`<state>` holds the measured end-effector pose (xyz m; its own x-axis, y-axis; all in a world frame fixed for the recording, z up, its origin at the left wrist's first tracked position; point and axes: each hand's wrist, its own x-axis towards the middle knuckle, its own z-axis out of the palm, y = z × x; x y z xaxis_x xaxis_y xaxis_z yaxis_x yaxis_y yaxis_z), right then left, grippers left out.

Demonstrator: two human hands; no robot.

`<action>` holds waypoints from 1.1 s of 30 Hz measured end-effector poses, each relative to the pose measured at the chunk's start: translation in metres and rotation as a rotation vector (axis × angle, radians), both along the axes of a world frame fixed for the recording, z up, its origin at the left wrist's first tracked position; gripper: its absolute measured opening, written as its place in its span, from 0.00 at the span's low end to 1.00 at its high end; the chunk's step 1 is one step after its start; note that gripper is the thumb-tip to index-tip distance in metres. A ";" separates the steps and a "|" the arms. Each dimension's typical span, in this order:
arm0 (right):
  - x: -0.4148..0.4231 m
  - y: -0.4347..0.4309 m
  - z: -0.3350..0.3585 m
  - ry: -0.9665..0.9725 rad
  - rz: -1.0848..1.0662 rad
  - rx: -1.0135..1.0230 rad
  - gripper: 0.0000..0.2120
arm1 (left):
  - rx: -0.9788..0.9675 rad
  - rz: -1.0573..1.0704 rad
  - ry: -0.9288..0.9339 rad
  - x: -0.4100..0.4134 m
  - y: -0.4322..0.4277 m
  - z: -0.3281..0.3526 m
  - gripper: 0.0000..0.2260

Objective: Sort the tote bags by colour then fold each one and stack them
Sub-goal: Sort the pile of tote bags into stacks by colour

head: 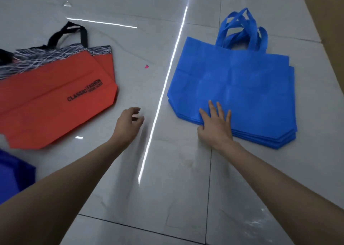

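Right hand (216, 127) rests flat on stacked blue fabric tote bags (242, 84); left hand (128, 123) hovers loose, empty. Sorting seems done; folding remains.

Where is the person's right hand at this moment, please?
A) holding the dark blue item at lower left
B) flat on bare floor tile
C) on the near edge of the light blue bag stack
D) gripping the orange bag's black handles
C: the right hand lies with fingers spread on the near edge of the light blue bag stack, while the left hand hovers over the floor.
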<state>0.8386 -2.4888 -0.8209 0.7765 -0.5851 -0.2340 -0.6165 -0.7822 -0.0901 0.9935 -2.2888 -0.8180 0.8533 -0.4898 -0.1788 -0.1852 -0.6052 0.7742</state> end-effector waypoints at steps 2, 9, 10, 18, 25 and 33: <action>0.020 0.016 0.007 -0.185 0.055 0.098 0.26 | 0.046 -0.021 -0.101 0.014 0.020 0.002 0.16; 0.149 0.083 0.013 -0.494 0.026 0.751 0.17 | 0.326 0.114 -0.383 0.092 0.094 0.006 0.21; 0.169 0.093 0.013 -0.509 -0.003 0.797 0.19 | 0.376 0.162 -0.406 0.102 0.107 0.004 0.22; 0.291 0.135 0.000 -0.495 -0.115 0.684 0.35 | 0.303 0.765 -0.269 0.170 0.174 -0.001 0.31; 0.356 0.129 -0.001 -0.400 -0.202 0.698 0.48 | 0.077 1.165 0.191 0.222 0.227 -0.005 0.49; 0.378 0.139 -0.017 -0.360 -0.151 0.782 0.35 | -0.278 1.135 0.250 0.243 0.242 -0.018 0.36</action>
<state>1.2166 -2.3497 -0.8381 0.8076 -0.4615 -0.3671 -0.5394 -0.3266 -0.7761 1.2365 -2.0473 -0.8360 0.7801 0.4733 -0.4092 0.5218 -0.1314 0.8429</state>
